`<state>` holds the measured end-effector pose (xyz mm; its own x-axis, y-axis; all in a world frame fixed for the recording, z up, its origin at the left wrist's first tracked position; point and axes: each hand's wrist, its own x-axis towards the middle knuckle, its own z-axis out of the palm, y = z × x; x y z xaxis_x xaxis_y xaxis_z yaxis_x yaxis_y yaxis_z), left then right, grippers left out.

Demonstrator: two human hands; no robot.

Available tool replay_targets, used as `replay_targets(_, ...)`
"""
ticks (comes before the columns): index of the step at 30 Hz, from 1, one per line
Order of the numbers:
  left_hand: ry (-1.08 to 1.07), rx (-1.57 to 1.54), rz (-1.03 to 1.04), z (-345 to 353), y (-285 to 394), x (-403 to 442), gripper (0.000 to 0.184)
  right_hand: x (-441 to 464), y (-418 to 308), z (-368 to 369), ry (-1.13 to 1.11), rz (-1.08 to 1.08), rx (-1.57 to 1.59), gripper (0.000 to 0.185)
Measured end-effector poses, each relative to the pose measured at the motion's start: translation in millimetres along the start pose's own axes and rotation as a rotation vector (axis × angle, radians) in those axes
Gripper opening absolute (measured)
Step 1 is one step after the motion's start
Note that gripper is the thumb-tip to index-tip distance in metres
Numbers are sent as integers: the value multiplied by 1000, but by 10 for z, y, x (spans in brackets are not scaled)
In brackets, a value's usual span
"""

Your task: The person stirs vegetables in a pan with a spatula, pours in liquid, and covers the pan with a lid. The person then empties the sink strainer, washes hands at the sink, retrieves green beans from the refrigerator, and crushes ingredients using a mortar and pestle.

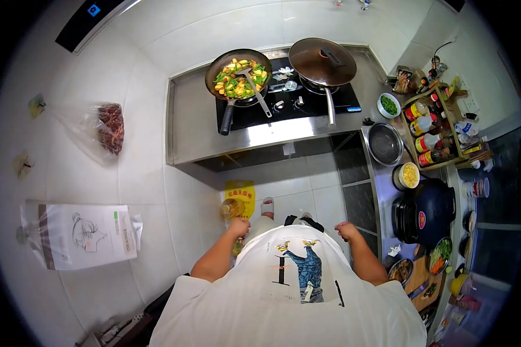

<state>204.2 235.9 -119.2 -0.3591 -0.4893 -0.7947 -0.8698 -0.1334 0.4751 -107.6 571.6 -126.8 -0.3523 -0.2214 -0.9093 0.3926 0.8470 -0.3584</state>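
My left hand (pixel 239 227) hangs low beside my body, its fingers curled closed with nothing showing in them. Just past it stands a large bottle of yellow oil (pixel 233 208) on the floor; whether the hand touches it I cannot tell. On my other side, my right hand (pixel 347 231) is held in a loose fist near the counter front, with nothing seen in it. Both hands are well away from the stove (pixel 289 110). There a wok (pixel 228 110) holds yellow pieces and green vegetables, with a spatula (pixel 258 95) resting in it.
A lidded pan (pixel 323 62) occupies the right burner. Along the right counter are a bowl of chopped greens (pixel 389 105), a metal basin (pixel 385 143), a bowl of yellow food (pixel 408 175), a sauce rack (pixel 431 130), a black cooker (pixel 424 213) and a cutting board (pixel 425 283). Bags (pixel 90 234) hang left.
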Motion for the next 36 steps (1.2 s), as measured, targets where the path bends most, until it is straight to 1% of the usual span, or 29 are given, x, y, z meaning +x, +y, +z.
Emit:
replay_targets(6, -2, -20, -17, 16, 28, -64, 22, 29, 21, -37, -34, 0, -26, 16)
replay_targets(10, 6, 18, -43, 9, 89, -117, 22, -2, -8, -47, -37, 6, -32, 16)
replay_targets(14, 14, 43, -26, 17, 132, -111, 22, -13, -23, -33, -11, 6, 5, 13)
replay_targets(16, -13, 23, 35, 28, 66, 14, 22, 12, 11, -36, 6, 14, 8, 13)
replay_targets(18, -37, 413, 276, -138, 119, 188, 23, 77, 74, -53, -13, -52, -4, 12)
replay_targets(19, -56, -66, 79, -207, 164, 336, 24, 97, 52, -65, -27, -38, -40, 13)
replay_targets(20, -5, -352, 4, -358, 458, 300, 30, 108, -14, -61, -29, -35, -95, 13)
replay_targets(21, 45, -468, -3, -551, 720, 272, 37, 111, -99, -46, -33, -31, -150, 14)
replay_targets(22, 167, -581, 120, -702, 832, 447, 41, 121, -227, -50, -73, -100, -262, 15)
replay_targets(23, 246, -558, 167, -914, 1109, 393, 41, 188, -351, -28, -111, -149, -345, 16)
replay_targets(25, 412, -640, 182, -1206, 1609, 408, 44, 112, -902, 72, -102, -227, -378, 18)
replay_targets(27, 423, -583, 231, -1517, 2028, 438, 52, 230, -1528, 205, -88, -405, -368, 19)
replay_targets(29, 378, -608, 255, -1693, 2325, 485, 53, 330, -2200, 420, 28, -695, -323, 21)
replay_targets(30, 336, -625, 285, -1792, 2464, 555, 54, 410, -2547, 532, 133, -783, -288, 25)
replay_targets(31, 254, -638, 252, -1864, 2528, 701, 55, 486, -2891, 648, 241, -871, -256, 31)
replay_targets(33, 148, -644, 274, -1918, 2617, 915, 53, -16, -3706, 858, 398, -798, -345, 44)
replay_targets(36, 73, -690, 268, -1879, 2730, 1047, 42, 243, -4398, 1117, 556, -817, -337, 61)
